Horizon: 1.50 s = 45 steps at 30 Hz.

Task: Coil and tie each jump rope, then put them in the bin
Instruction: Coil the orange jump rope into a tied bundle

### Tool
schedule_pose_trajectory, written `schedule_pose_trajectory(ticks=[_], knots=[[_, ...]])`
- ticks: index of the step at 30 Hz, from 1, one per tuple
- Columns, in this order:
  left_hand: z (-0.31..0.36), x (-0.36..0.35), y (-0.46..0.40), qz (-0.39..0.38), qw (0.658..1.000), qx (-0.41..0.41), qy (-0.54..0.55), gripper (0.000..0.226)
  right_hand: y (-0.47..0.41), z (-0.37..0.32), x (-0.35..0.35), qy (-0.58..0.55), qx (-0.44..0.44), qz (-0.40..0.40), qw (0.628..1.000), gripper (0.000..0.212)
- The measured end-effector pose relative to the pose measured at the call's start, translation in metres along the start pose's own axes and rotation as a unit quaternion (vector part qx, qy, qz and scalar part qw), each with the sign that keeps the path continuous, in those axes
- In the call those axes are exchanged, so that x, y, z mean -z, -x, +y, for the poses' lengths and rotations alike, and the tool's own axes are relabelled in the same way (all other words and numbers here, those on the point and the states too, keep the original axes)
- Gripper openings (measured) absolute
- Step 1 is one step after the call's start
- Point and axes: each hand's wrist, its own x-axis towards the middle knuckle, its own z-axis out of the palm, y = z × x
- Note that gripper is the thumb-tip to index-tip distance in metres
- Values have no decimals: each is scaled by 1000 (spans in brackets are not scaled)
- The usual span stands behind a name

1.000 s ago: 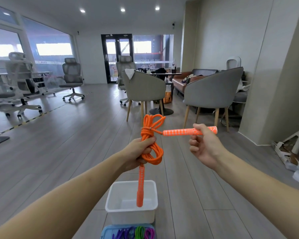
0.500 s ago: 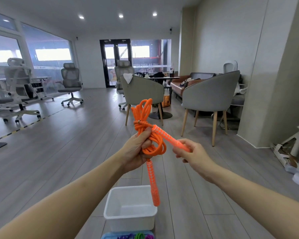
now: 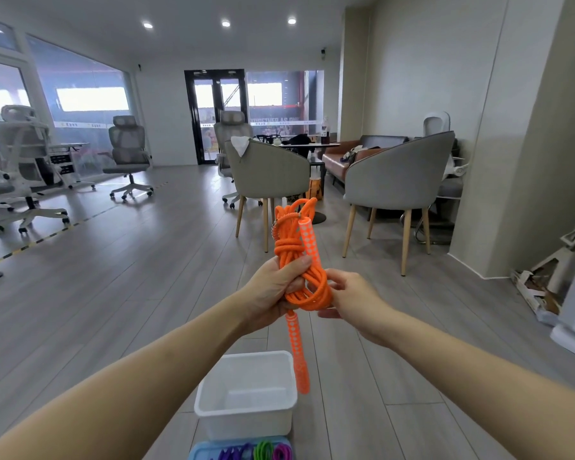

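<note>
The orange jump rope is held up in the air above and a little beyond the white bin, which sits on the floor. The left hand is closed around the middle of the coil, thumb pressed across the strands just under the wrap of cord. The right hand is loosely curled, its fingertips pinching the lower loop of the coil on the side away from the left hand. One handle stands upright alongside the top of the coil, and the other handle hangs straight down, its tip over the far right corner of the bin. To finish the tie well, I would keep the left thumb firm on the wrap so it cannot slacken, tuck the upright handle snugly through or under the strands, and check that the knot holds before letting the bundle drop into the bin, which looks empty. Half a second ago the right hand was gripping that handle and drawing it out sideways away from the coil; now the handle lies against the coil and the right hand has shifted down to the loops. Nearer than the bin, a blue tray of coloured ropes shows at the frame's lower edge.
</note>
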Motion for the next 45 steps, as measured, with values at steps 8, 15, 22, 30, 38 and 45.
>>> schedule_pose_trajectory(ticks=[8, 15, 22, 30, 38, 45], knots=[[3, -2, 6, -35, 999, 22, 23, 23, 6, 2, 1, -81, -34, -13, 996, 29], [8, -4, 6, -26, 999, 39, -27, 45, 11, -4, 4, -132, -46, -52, 989, 31], [0, -14, -3, 91, 993, -46, -51, 44, 10, -14, 4, -224, -89, -61, 969, 58], [-4, -14, -4, 111, 991, -35, -71, 47, 12, -5, -6, -172, -44, -36, 983, 38], [-1, -13, -9, 100, 991, -50, -70, 58, 7, -1, -20, -112, -21, 81, 990, 17], [-6, -12, -15, 121, 987, -54, -89, 62, -1, -5, -27, -172, -40, 139, 974, 17]])
